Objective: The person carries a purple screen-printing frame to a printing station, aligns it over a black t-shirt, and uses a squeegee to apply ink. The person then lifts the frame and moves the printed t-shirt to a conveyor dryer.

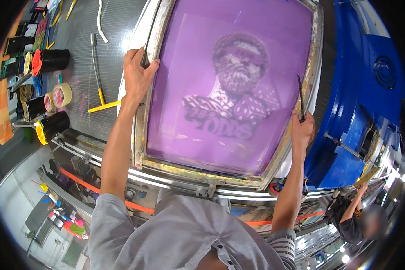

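In front of me lies a screen-printing frame (202, 171) with worn, ink-stained metal sides. Its purple mesh (184, 58) carries a picture of a bearded head with dark curly hair, dice and lettering. My left hand (138, 74) is closed on the frame's left side, thumb over the rim. Lower down on the opposite side, my right hand (303, 131) is curled at the frame's edge. A thin dark rod (300, 92) rises from beside its fingers; whether it is held or fixed to the frame I cannot tell. White material shows under both sides.
On the grey ribbed surface (112, 81) left lie a yellow-headed T-shaped tool (101, 101) and tape rolls (62, 95). Black ink pots (54, 60) stand along its far left edge. A big blue machine (346, 90) flanks the right. Another person (346, 213) works at lower right.
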